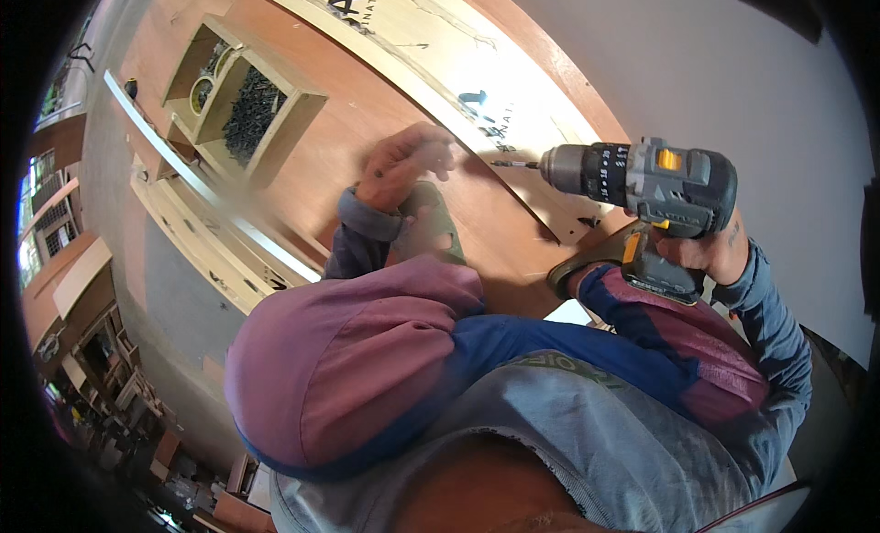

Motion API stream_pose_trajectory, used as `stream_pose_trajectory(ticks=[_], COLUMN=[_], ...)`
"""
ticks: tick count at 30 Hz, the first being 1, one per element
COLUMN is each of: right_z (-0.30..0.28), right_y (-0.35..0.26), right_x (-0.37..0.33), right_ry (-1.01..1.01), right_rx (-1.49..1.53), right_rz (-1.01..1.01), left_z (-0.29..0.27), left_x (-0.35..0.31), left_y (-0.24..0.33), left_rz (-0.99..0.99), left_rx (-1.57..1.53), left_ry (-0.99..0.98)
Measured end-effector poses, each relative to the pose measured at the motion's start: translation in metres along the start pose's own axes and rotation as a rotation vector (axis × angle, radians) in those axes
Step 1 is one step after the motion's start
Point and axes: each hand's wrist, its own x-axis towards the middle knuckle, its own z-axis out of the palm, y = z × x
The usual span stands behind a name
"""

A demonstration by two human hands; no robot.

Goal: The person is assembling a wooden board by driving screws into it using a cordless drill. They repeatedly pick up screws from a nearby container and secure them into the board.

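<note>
My right hand (pixel 720 251) grips the handle of a cordless drill (pixel 678 185) with a grey-black body and yellow switches. The drill lies level, and its driver bit (pixel 516 164) points left, toward my left hand (pixel 410 164). My left hand is apart from the bit tip, its fingers curled in and bunched; anything between them is too small or hidden to tell. Beneath the bit lies a long pale wooden board (pixel 431 65) with dark printing, on a reddish-brown panel (pixel 367 84).
A wooden box (pixel 298 120) with compartments holds many dark screws (pixel 252 116) and a small yellow tub (pixel 202 93). A long pale metal strip (pixel 174 157) runs diagonally along the left. Timber strips (pixel 179 226) lie beside it. A large grey surface (pixel 742 84) rises at right.
</note>
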Motion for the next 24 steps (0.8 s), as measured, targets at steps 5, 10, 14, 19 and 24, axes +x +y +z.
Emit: stream_pose_trajectory(ticks=[5,10,14,19,24], right_z=[0.006,0.010,0.015,-0.007,0.019], right_y=[-0.004,-0.016,-0.011,0.006,-0.017], right_x=[0.000,0.007,0.002,-0.003,0.002], right_ry=[0.066,0.063,0.115,-0.068,0.149], right_rx=[0.126,-0.056,-0.046,0.141,-0.092], right_rz=[0.008,-0.130,-0.144,0.014,-0.036], left_z=[0.020,0.030,0.031,0.025,0.027], left_x=[-0.001,0.000,-0.001,0.001,-0.002], left_y=[-0.005,0.002,-0.007,-0.022,-0.031], left_rz=[-0.023,0.015,0.023,0.049,0.132], left_rx=[0.020,-0.018,-0.055,-0.161,-0.105], left_ry=[-0.093,-0.174,-0.206,-0.274,-0.287])
